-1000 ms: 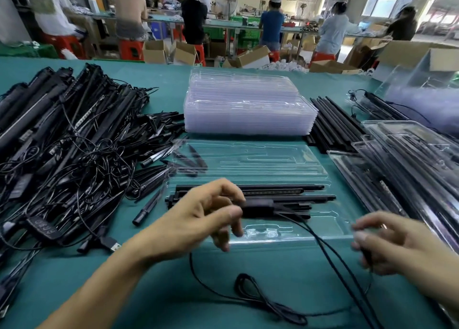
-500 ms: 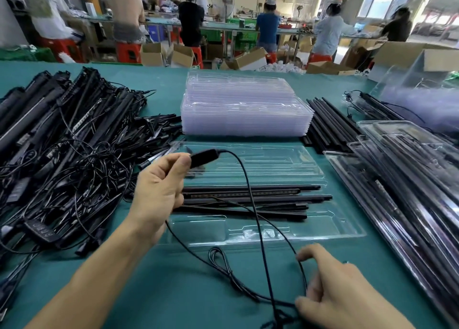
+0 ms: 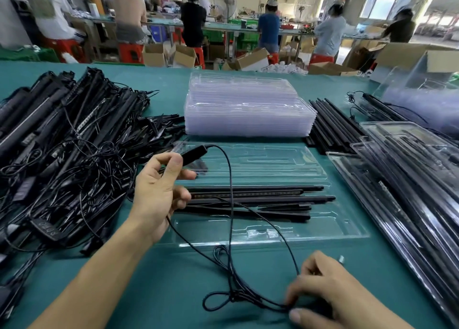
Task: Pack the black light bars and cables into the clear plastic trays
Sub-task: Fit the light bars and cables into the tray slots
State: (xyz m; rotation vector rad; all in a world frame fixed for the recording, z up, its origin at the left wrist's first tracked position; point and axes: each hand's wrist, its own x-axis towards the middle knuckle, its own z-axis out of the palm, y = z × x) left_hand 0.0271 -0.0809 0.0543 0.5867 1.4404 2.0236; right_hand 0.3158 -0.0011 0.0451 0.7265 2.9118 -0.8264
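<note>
An open clear plastic tray lies in front of me with several black light bars across its middle. My left hand pinches the black controller of a cable above the tray's left end. The thin black cable loops down over the bars to the green table, where it bunches into a tangle. My right hand pinches the cable's loop near the table's front edge.
A big heap of black bars and tangled cables fills the left side. A stack of clear trays stands behind the open one. Loose bars and filled trays lie at the right. People work at benches beyond.
My left hand lifted the controller up and left, away from the tray. My right hand dropped toward the front edge and took hold of the cable's loop.
</note>
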